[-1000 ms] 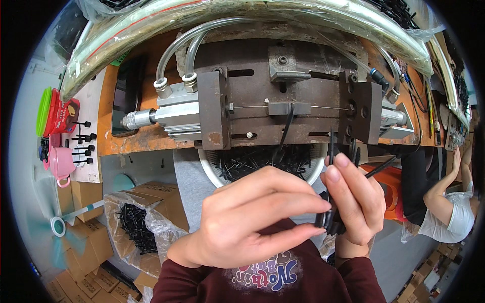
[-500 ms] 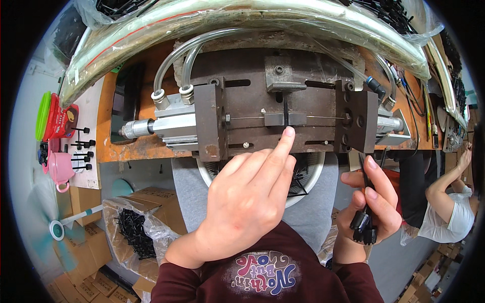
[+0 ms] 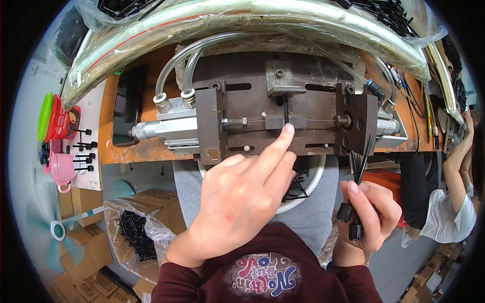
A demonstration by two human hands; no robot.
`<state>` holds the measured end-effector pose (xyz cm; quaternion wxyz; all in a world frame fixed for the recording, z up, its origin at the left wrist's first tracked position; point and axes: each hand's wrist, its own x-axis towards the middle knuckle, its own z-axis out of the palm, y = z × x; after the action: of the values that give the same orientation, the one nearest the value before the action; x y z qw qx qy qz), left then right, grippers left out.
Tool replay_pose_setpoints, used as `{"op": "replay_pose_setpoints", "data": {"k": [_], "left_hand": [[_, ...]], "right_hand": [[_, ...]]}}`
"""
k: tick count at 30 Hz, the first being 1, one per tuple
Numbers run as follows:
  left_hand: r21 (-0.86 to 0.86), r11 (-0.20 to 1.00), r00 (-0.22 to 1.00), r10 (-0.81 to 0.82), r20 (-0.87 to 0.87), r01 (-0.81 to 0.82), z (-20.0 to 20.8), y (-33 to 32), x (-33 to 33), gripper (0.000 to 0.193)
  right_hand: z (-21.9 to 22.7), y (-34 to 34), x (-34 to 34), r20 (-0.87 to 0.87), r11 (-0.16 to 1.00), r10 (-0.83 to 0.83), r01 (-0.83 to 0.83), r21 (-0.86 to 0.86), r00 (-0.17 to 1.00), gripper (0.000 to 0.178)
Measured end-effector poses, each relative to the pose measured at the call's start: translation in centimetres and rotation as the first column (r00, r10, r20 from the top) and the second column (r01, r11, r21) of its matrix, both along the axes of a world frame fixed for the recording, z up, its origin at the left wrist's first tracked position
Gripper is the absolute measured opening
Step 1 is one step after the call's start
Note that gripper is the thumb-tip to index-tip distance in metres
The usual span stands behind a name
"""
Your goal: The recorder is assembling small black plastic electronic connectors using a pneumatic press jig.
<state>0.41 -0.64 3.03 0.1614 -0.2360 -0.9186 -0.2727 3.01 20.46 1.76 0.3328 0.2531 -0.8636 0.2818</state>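
My left hand [image 3: 245, 189] reaches over the near edge of a brown metal fixture [image 3: 313, 63], its index finger stretched out. That fingertip is at the lower end of a thin black rod [image 3: 286, 107] standing between two small grey metal blocks [image 3: 274, 122] in the middle of the fixture. The other fingers of this hand are loosely bent, with nothing visible in them. To the right, below the fixture's edge, my right hand [image 3: 374, 214] grips several thin black rods [image 3: 359, 171] with thick black caps at their lower ends. Its thumb and fingers are closed round them.
Air cylinders [image 3: 174, 129] with clear hoses flank the fixture. A white basket [image 3: 303, 202] with black rods sits under my left hand. At left are a pink cup [image 3: 61, 169], a fan [image 3: 57, 230] and a bag of black parts [image 3: 135, 235]. Another person [image 3: 449, 212] sits far right.
The threaded shafts on both sides of the fixture now stick out farther toward the middle. In my right hand the black rods have shifted and the fingers have changed their hold.
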Motion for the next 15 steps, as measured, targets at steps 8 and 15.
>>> {"op": "replay_pose_setpoints", "data": {"k": [8, 15], "left_hand": [[0.500, 0.840, 0.970, -0.241, -0.006, 0.212, 0.2, 0.7, 2.1, 0.033], [0.208, 0.978, 0.999, 0.004, -0.047, 0.006, -0.8, -0.3, 1.8, 0.035]], "right_hand": [[0.0, -2.1, -0.5, -0.022, 0.991, 0.135, -0.135, 0.008, 0.991, 0.039], [-0.5, -1.1, -1.6, -0.076, 0.999, 0.034, -0.035, -0.015, 0.997, 0.029]]}}
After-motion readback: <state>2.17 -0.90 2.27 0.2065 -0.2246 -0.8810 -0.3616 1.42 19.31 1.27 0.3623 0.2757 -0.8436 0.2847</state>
